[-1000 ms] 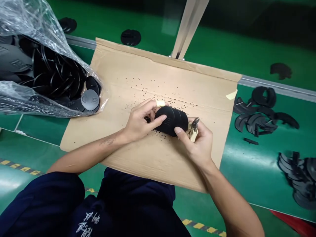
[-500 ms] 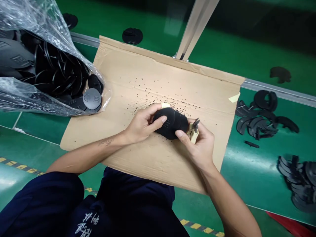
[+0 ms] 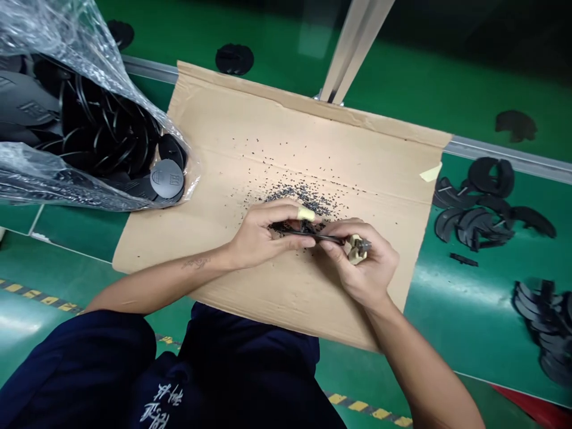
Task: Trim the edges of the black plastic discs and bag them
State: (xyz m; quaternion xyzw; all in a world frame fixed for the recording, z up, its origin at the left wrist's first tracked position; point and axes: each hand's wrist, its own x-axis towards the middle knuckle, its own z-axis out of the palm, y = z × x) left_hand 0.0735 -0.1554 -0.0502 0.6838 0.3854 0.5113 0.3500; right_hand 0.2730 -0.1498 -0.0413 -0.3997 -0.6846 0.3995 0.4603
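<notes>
Black strip (image 3: 308, 237): where do we have it?

Held low over the cardboard sheet (image 3: 357, 155), running from our left hand (image 3: 254, 238) across to our right.

And how do the hands stand?

Our left hand pinches the strip in curled fingers, with a cream finger cot (image 3: 306, 213) on one fingertip. Our right hand (image 3: 370, 268) is closed around the cream grips of the side cutters (image 3: 355, 250), their dark tips poking out past the knuckles.

Why work over the cardboard?

It looks laid there to catch the black crumbs (image 3: 304, 196), which lie heaped just beyond our fingers and scattered wider.

Do we have room?

Plenty of bare cardboard on the near side and to the right; the far edge meets a metal rail (image 3: 504, 156). Left of us sits a clear plastic bag (image 3: 27, 179) of black pieces, with a grey disc (image 3: 167, 178) at its mouth. Curved black pieces (image 3: 469, 223) lie out on the green table (image 3: 447, 89) to our right.
</notes>
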